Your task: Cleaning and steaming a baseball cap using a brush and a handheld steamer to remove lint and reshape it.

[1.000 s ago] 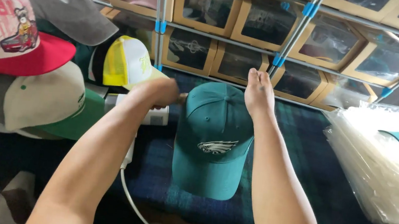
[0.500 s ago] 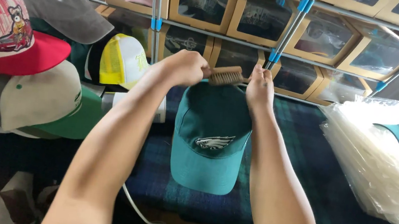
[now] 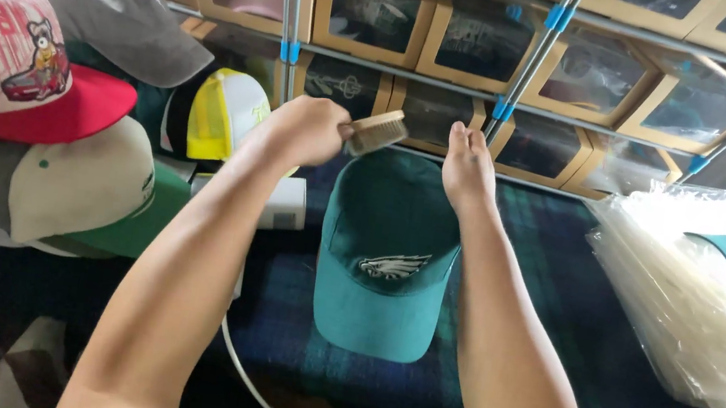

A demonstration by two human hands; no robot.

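Note:
A green baseball cap (image 3: 387, 245) with a white bird emblem on its front lies on a dark plaid cloth (image 3: 555, 316), brim toward me. My left hand (image 3: 303, 127) is closed around a wooden bristle brush (image 3: 376, 130), held just above the cap's back left edge. Resting at the back right of the cap's crown, my right hand (image 3: 468, 167) presses down with its fingers together.
Several caps are stacked at the left, among them a red-brimmed one (image 3: 13, 70), a grey one (image 3: 116, 8) and a yellow mesh one (image 3: 220, 113). Cardboard window boxes (image 3: 372, 6) fill shelves behind. A pile of clear plastic bags (image 3: 699, 308) lies right. A white device (image 3: 287, 203) with a cord sits beside the cap.
My left hand rose from beside the white device and now holds the brush over the cap's back edge. In the last half second the brush tilted and shifted slightly left. The right hand stayed put.

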